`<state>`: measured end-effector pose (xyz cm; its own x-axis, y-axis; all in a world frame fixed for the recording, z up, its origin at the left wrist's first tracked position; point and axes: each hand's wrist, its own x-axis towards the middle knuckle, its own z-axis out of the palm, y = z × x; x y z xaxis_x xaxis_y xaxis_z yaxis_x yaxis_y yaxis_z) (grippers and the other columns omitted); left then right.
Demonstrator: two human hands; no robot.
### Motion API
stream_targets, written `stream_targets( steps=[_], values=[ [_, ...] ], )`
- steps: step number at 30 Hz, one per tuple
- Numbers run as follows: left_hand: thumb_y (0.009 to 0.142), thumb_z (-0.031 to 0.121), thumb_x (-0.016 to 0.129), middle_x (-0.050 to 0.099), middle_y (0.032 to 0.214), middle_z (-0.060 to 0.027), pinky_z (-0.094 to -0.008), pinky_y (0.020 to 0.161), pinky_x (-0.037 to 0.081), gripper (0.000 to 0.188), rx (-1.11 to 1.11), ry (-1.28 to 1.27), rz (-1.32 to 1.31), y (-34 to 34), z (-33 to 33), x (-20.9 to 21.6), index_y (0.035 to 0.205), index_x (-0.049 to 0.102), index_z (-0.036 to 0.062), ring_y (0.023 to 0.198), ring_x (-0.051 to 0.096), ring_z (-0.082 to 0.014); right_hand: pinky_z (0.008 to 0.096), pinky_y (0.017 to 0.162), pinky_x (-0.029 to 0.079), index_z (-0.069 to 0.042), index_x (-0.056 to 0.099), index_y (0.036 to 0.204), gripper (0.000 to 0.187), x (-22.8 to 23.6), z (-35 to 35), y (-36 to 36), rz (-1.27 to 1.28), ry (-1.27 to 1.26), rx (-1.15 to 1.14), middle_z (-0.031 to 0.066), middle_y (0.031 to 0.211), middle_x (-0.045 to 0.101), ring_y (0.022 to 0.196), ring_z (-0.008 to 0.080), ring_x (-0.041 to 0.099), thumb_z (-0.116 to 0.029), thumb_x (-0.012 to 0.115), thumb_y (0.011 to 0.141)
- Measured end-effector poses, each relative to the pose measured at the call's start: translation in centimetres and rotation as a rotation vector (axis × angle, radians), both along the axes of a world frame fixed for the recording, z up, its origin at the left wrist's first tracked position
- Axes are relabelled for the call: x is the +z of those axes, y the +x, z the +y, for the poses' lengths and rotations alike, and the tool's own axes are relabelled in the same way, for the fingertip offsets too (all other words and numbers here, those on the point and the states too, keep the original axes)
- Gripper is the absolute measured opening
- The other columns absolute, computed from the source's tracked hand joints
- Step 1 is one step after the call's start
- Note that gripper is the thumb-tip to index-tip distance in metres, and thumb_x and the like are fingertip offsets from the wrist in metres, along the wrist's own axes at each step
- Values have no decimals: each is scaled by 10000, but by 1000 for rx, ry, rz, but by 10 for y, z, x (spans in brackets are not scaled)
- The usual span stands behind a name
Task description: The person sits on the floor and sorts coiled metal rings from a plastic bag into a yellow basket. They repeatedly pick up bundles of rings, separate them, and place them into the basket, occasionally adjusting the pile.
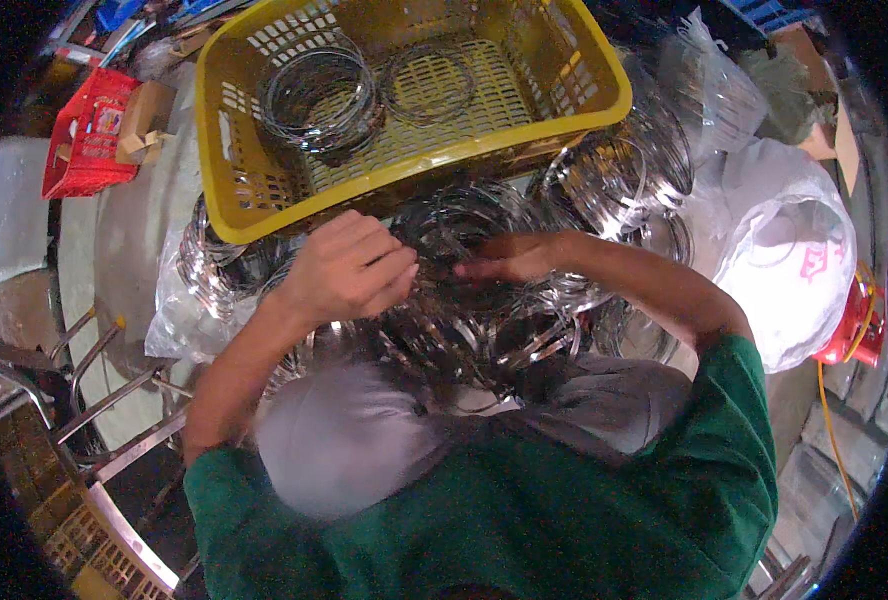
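Observation:
My left hand hovers at the left side of a pile of thin, shiny metal rings, its fingers curled closed; what they pinch is hidden. From the right, my right hand reaches into the same pile. Its fingers are together among the rings, thumb toward the left, and their tips are partly lost in shadow. More looped metal lies below both hands, close to my knees. Just beyond them stands a yellow plastic basket with two round stacks of rings inside.
Further ring bundles lie right of the pile, beside a white plastic bag. A red crate and a cardboard box are at the far left. A metal-framed chair or rack stands at my left, and a red object at the right.

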<state>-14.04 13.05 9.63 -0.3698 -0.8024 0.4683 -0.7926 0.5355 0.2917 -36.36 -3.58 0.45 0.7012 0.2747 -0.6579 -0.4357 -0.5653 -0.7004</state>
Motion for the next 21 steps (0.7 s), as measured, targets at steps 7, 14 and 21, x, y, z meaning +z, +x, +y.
stream_targets(
  steps=[7, 14, 21],
  values=[
    [757, 84, 778, 676, 805, -60, -370, 634, 520, 118, 68, 45, 29, -1, 10, 4, 857, 721, 57, 711, 652, -235, 516, 780, 551, -117, 677, 1119, 360, -66, 29, -14, -243, -186, -35, 192, 967, 714, 923, 412, 687, -428, 632, 945],
    [769, 92, 772, 681, 804, -54, -363, 659, 524, 109, 182, -21, 75, 8, 17, 21, 861, 720, 64, 732, 661, -230, 539, 783, 537, -34, 665, 1035, 377, 21, 14, -25, -294, -236, -79, 246, 904, 683, 891, 454, 658, -398, 653, 938],
    [781, 67, 758, 701, 821, -73, -372, 692, 529, 83, 274, -27, 143, 14, 12, 37, 857, 724, 58, 739, 668, -257, 519, 780, 536, 19, 653, 1081, 361, 151, 0, -52, -240, -219, -220, 277, 907, 682, 904, 432, 681, -289, 699, 899]
  ],
)
